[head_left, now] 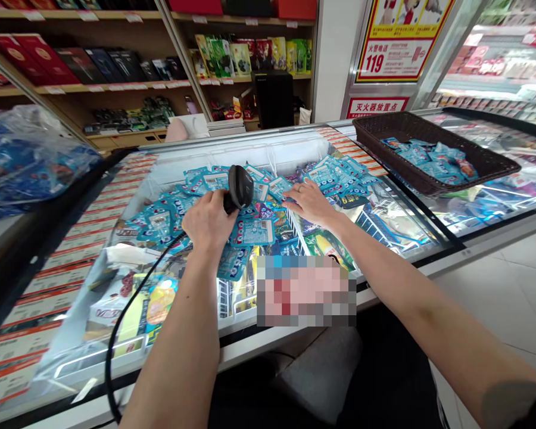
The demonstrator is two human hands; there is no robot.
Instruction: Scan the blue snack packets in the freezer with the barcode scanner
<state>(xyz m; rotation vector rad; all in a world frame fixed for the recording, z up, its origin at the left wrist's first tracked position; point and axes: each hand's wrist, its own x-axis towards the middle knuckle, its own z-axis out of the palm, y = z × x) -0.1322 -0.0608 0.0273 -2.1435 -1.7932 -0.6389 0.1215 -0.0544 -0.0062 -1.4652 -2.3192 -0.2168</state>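
Note:
My left hand (209,221) is wrapped round a black handheld barcode scanner (240,186), whose head points away from me over the packets. A black cable runs from it down past my left forearm. At the near edge of the right-hand pile, my right hand (311,204) has its thumb and fingers on a small blue snack packet (279,188) that shows a white label. Many similar blue packets lie loose on the freezer's glass top, in a left pile (158,217) and a right pile (335,174). One blue packet (252,232) lies flat just below the scanner.
A brown woven basket (429,185) with several blue packets stands at the right. Plastic-wrapped blue goods (31,158) are at the far left. Price strips (58,280) line the freezer's left side. Stocked shelves (116,86) and a black monitor or box (274,100) stand behind.

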